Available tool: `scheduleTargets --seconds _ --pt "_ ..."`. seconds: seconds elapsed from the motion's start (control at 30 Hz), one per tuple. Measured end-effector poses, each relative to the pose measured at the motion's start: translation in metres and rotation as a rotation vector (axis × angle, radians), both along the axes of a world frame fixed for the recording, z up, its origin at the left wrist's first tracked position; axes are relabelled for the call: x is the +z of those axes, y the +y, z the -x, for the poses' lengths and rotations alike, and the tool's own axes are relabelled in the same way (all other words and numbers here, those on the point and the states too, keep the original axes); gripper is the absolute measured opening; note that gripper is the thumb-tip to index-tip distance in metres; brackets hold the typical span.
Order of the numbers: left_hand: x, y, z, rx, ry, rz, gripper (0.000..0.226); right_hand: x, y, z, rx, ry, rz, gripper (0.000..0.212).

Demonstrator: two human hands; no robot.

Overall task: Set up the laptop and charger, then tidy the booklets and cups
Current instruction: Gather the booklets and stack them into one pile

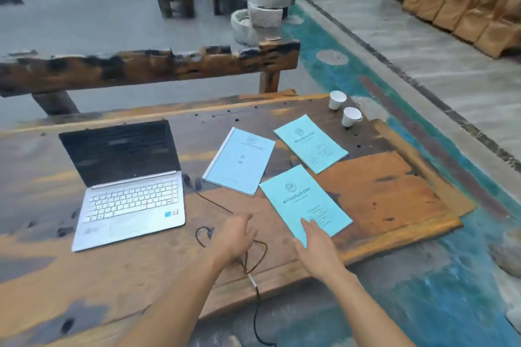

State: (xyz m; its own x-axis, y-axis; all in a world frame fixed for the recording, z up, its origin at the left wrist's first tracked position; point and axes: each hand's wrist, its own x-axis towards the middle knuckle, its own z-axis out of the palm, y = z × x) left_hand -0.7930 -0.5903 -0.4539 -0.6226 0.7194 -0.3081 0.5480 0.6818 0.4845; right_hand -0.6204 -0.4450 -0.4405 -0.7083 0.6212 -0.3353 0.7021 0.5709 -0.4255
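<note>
Both forearms reaching forward from the near edge of the wooden table [118, 276], bare, roughly parallel. Left hand [235, 236] palm down, fingers loosely curled and slightly spread, hovering over the looped charger cable [255, 253]; whether it actually touches the cable cannot be told, and nothing is visibly gripped. Right hand [317, 242] flat and open, fingers together and extended, fingertips resting on the near corner of the nearest turquoise booklet [304, 203], pressing rather than pinching. Ahead of the left hand and off to its left, the silver laptop [129, 186], lid raised, screen dark, with the cable running from its right side back toward the left hand and then down over the table's near edge. Straight ahead between the two hands, a paler blue booklet [239, 160], its near corner just beside the nearest booklet. Farther ahead of the right hand, a third turquoise booklet [310, 144], apart from the other two. Beyond that, near the table's far right corner, two white cups [344, 108] just beside each other. Bare tabletop to the right of the right hand, over an orange-stained raised board [394, 200]. Behind the table's far edge, a rough wooden bench back [146, 67].
</note>
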Motion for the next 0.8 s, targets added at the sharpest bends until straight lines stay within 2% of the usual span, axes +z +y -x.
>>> scheduleTargets --seconds 0.17,0.4,0.5,0.8 --pt "-0.018 0.015 0.042 0.047 -0.065 -0.028 0.044 -0.012 0.023 0.05 0.07 -0.107 0.008 0.066" --pt "-0.023 0.027 0.055 0.018 -0.112 0.005 0.044 -0.034 0.045 0.078 0.075 -0.235 0.05 0.07" --pt "-0.028 0.038 0.056 0.035 -0.138 0.06 0.059 -0.048 0.059 0.081 0.069 -0.28 0.081 0.071" --pt "-0.071 0.119 0.04 0.074 -0.102 0.106 0.082 -0.082 0.149 0.099 0.211 -0.388 0.069 0.073"
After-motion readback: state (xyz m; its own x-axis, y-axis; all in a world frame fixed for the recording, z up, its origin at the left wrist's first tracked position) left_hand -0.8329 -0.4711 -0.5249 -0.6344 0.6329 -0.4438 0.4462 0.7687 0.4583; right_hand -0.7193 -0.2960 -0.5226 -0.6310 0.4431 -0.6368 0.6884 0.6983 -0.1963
